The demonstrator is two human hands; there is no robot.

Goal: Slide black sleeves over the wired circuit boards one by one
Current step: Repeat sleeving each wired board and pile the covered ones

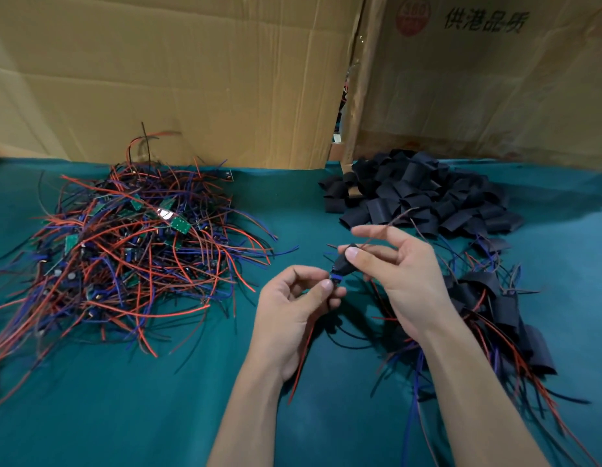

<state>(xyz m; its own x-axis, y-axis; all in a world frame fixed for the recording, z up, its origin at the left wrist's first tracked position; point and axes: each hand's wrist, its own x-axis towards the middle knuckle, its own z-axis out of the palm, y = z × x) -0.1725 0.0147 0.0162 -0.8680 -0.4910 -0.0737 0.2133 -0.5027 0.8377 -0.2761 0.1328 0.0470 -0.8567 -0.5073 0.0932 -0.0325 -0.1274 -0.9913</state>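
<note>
Right hand [399, 274] pinched black sleeve [346, 261]; left hand [294, 306] gripped wired board [335, 277] at sleeve's near end. Unsleeved boards heap [124, 251] far left on worktop [124, 416]; loose sleeves pile [424, 193] far right; sleeved boards [501, 318] right.

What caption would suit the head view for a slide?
Both hands, left hand and right hand, slide a black sleeve onto a wired board, between the board pile and the sleeve pile.
</note>
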